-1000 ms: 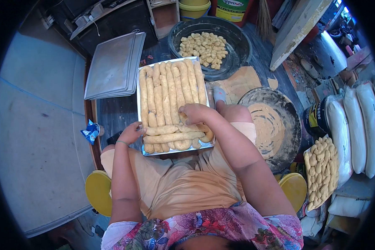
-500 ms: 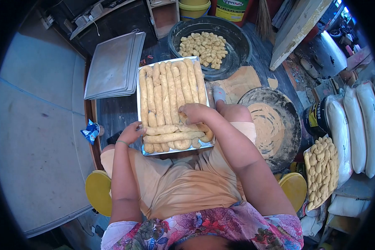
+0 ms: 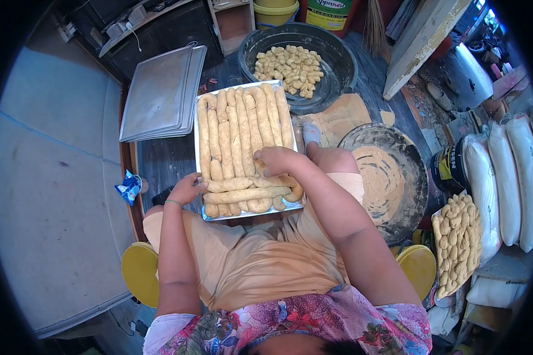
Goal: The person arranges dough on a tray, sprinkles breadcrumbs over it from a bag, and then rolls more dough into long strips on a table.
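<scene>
Long ropes of tan dough (image 3: 234, 136) lie side by side on a shallow tray (image 3: 198, 133) across my lap. Near the tray's close edge, two more ropes lie crosswise on top of them. My left hand (image 3: 186, 189) is at the left edge, its fingertips closed on the left end of the upper crosswise dough rope (image 3: 228, 184). Over the right half of the tray, my right hand (image 3: 276, 161) has its fingers curled down around the same rope, whose right part bends and is partly hidden beneath the hand.
A dark tub (image 3: 337, 59) with small dough pieces stands beyond the tray. To the right is a floury basin (image 3: 417, 195), with a tray of shaped dough (image 3: 456, 245) beside it. Metal trays (image 3: 157, 94) lean at the left, near a blue packet (image 3: 128, 188).
</scene>
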Demonstrator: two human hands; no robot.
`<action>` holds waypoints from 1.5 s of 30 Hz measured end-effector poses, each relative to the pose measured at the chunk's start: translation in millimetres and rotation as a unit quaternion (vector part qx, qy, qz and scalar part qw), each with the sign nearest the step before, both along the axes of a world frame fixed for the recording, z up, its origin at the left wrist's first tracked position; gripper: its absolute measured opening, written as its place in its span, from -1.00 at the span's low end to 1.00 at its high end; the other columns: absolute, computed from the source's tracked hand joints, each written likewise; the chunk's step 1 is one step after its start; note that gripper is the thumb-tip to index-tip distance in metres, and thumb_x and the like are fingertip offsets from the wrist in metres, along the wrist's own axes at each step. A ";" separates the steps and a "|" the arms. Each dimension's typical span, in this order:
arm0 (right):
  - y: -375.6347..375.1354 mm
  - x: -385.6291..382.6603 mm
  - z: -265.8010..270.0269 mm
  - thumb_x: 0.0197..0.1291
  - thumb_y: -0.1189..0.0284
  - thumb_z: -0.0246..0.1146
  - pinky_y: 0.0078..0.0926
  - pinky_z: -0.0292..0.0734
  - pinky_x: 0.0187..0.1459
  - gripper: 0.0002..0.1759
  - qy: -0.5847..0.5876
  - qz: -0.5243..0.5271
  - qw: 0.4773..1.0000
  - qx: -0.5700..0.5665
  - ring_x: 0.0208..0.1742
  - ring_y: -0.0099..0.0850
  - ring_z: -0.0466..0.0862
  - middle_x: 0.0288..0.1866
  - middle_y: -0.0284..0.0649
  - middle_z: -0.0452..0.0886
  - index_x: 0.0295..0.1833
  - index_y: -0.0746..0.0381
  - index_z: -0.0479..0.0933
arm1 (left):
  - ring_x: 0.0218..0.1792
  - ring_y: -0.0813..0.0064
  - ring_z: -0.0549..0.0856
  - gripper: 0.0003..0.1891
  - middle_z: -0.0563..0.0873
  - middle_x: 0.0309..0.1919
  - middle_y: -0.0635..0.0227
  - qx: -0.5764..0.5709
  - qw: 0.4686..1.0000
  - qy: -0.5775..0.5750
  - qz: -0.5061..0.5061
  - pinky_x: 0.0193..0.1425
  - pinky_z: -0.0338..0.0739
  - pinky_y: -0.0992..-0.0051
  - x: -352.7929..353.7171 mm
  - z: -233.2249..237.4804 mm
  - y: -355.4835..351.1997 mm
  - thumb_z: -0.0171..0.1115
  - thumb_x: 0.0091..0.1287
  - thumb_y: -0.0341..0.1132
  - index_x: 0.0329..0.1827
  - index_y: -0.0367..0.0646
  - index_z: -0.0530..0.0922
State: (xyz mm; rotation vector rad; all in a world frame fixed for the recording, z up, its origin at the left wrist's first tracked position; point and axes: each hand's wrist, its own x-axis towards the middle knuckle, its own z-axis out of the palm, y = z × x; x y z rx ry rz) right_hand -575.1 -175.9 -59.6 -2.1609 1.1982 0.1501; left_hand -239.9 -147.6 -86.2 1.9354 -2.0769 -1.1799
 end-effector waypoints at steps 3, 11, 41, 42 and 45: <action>-0.2 0.4 3.1 -0.06 0.33 0.45 -0.27 0.48 0.18 -0.26 0.003 -0.005 1.000 0.016 0.16 -0.08 0.58 0.16 -0.04 0.55 0.31 0.16 0.41 | 0.21 0.09 0.57 -0.42 0.56 0.19 -0.08 0.002 1.000 -0.005 0.004 0.27 0.45 0.28 -1.1 1.2 0.3 0.29 0.30 -0.12 0.29 -0.32 0.44; 0.7 0.0 1.8 -0.06 0.33 0.45 -0.27 0.47 0.19 -0.26 -0.003 -0.005 1.000 0.011 0.18 -0.09 0.57 0.16 -0.05 0.56 0.32 0.16 0.41 | 0.22 0.08 0.57 -0.42 0.57 0.19 -0.08 0.004 1.000 -0.003 0.005 0.28 0.44 0.28 -2.4 3.7 1.0 0.29 0.30 -0.14 0.29 -0.32 0.44; 1.7 -1.6 -2.5 -0.06 0.33 0.41 -0.22 0.54 0.11 -0.28 -0.023 -0.001 0.999 -0.027 0.11 -0.06 0.62 0.10 -0.02 0.62 0.30 0.15 0.44 | 0.22 0.04 0.56 -0.39 0.56 0.19 -0.12 0.016 1.000 -0.001 0.011 0.27 0.45 0.26 -6.1 10.8 2.6 0.29 0.29 -0.11 0.29 -0.35 0.42; 2.5 -1.7 0.7 -0.07 0.33 0.42 -0.22 0.54 0.11 -0.28 -0.020 0.000 0.999 -0.028 0.11 -0.06 0.62 0.10 -0.02 0.62 0.31 0.15 0.44 | 0.22 0.04 0.57 -0.38 0.56 0.19 -0.12 0.017 1.000 -0.004 0.010 0.27 0.45 0.26 -7.2 12.6 2.7 0.29 0.29 -0.11 0.29 -0.35 0.42; 2.6 -1.5 1.1 -0.07 0.31 0.43 -0.22 0.54 0.11 -0.27 -0.018 0.000 0.999 -0.028 0.11 -0.06 0.62 0.11 -0.02 0.61 0.31 0.16 0.43 | 0.21 0.04 0.57 -0.38 0.56 0.19 -0.12 0.018 1.000 -0.017 0.015 0.26 0.45 0.26 -8.0 13.5 3.1 0.29 0.29 -0.10 0.30 -0.35 0.42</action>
